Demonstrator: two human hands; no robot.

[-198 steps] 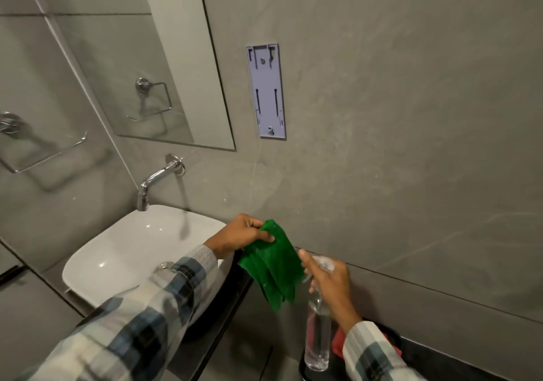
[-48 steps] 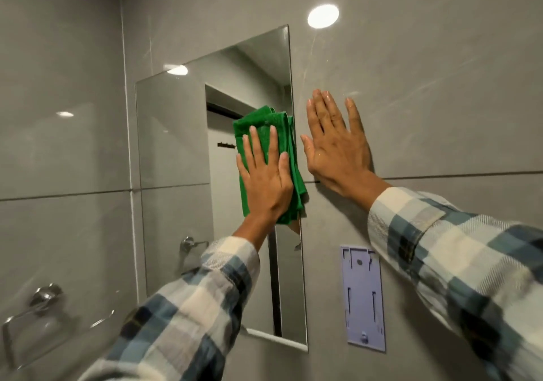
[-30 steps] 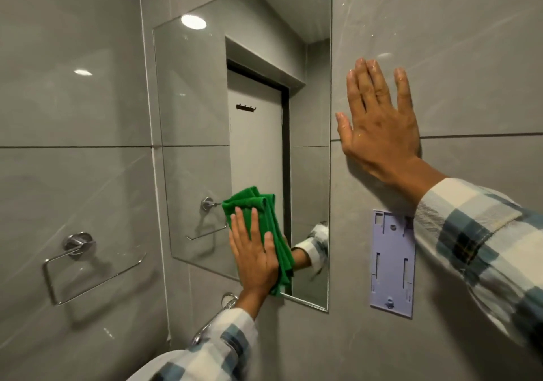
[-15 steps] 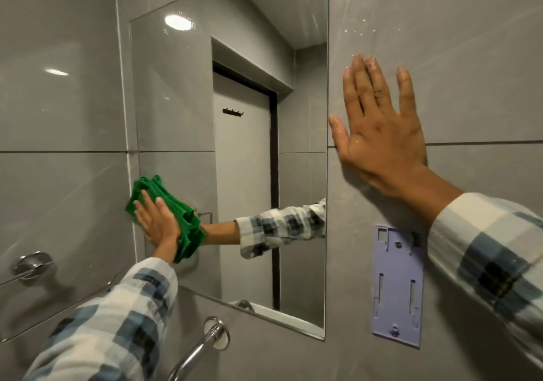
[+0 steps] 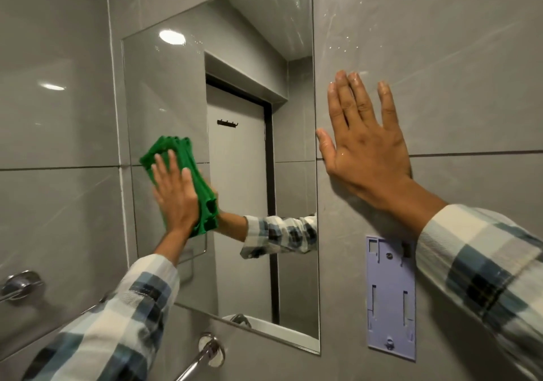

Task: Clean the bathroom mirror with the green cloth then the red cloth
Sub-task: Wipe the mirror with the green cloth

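The mirror (image 5: 182,92) is fixed flat to the grey tiled wall (image 5: 455,57), and it serves as the landmark here. Its long axis is seen to run vertically, with the top edge cut off by the frame and the bottom edge just above the tap (image 5: 205,354); its face is turned out towards the person.

The task is judged to be in its first stage: the green-cloth pass is under way, and how much of the glass is already wiped cannot be told, though fine droplets are seen near the mirror's upper part. The red cloth is not in view, so the second pass is taken as wholly left to do.

The green cloth (image 5: 194,175) is folded into a thick pad and pressed against the mirror's left half, about mid-height; its long axis is tilted, running from upper left to lower right.

The left hand (image 5: 176,195) is laid flat on the cloth with fingers spread, pinning it to the glass. The right hand (image 5: 367,148) is spread open and empty, braced on the wall just right of the mirror's right edge, above a lilac wall bracket (image 5: 390,298).
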